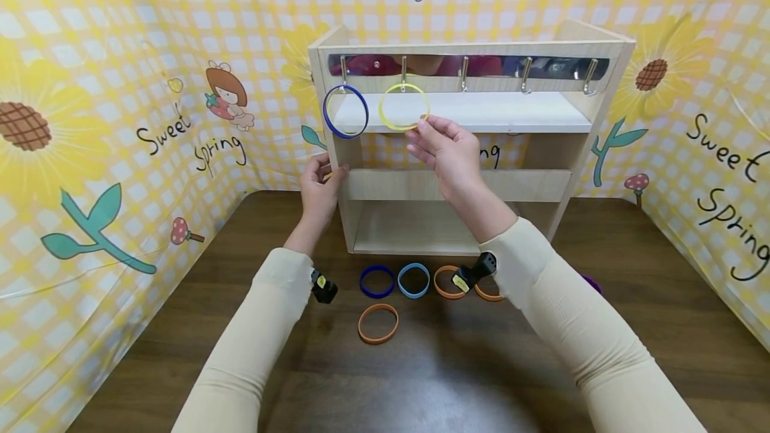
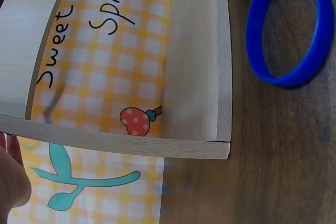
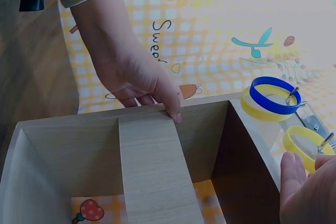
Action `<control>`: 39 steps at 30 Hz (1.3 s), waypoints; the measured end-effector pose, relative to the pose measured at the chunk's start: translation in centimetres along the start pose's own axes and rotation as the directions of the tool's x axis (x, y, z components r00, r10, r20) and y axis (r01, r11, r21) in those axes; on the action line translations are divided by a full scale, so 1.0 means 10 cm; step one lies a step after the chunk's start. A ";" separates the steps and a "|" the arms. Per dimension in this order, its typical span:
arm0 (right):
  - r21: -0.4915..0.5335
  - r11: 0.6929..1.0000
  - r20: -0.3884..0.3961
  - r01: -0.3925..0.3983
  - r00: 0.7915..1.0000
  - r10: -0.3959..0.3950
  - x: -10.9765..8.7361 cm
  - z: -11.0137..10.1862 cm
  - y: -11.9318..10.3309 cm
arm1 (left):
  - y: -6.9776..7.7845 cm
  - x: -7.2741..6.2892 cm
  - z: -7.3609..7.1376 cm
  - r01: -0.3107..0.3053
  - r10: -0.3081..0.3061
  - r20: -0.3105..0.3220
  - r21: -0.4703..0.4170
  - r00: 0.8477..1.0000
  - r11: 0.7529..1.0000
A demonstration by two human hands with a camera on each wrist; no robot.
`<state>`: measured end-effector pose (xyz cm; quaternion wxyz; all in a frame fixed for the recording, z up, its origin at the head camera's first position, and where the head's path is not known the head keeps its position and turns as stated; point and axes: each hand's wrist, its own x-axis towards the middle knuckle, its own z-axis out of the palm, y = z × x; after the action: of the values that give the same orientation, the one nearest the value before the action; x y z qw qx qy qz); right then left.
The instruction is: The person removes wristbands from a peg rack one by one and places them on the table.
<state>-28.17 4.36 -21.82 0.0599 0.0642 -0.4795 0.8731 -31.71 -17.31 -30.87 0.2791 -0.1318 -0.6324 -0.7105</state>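
My right hand [image 1: 454, 156] pinches the lower right edge of a yellow silicone wristband [image 1: 381, 114] between thumb and fingers. The top of that band meets the second hook [image 1: 404, 71] from the left on a wooden shelf unit [image 1: 397, 184]. From the first hook hangs a blue wristband [image 1: 325, 114]; the right wrist view shows another yellow wristband [image 3: 256, 112] hanging behind it. My left hand [image 1: 319, 187] grips the unit's left side panel, thumb on the front edge and fingers around the outer side.
Three more hooks along the metal strip [image 1: 496, 65] hold no bands. On the brown table before the unit lie a dark blue band [image 1: 362, 288], a light blue band [image 1: 400, 286] and several orange bands [image 1: 377, 341]. A purple band [image 1: 592, 282] shows past the right sleeve. Yellow checked cloth surrounds the table.
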 end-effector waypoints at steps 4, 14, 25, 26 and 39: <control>0.021 1.000 0.006 -0.011 1.000 0.011 -0.01 0.01 -0.04 | 0.00 0.00 0.00 -0.002 0.002 -0.004 0.005 1.000 1.000; 0.061 0.998 0.039 -0.001 0.999 -0.001 -0.11 0.01 -0.13 | 0.01 0.01 0.01 -0.011 0.011 0.001 0.005 1.000 1.000; 0.041 0.999 0.115 -0.021 0.993 0.016 -0.26 -0.11 -0.16 | 0.02 0.02 0.02 -0.016 0.016 0.010 0.009 1.000 1.000; 0.032 0.999 0.121 -0.024 0.993 0.020 -0.27 -0.13 -0.15 | 0.02 0.02 0.02 -0.015 0.015 0.010 0.009 1.000 1.000; -0.145 0.985 0.152 -0.090 0.982 0.112 -0.52 -0.42 -0.03 | 0.00 0.01 0.00 -0.004 0.004 0.007 0.012 1.000 1.000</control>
<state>-23.25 7.83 -24.64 -0.0190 0.1052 -0.5444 0.8320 -31.73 -17.36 -30.81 0.2791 -0.1339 -0.6374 -0.7057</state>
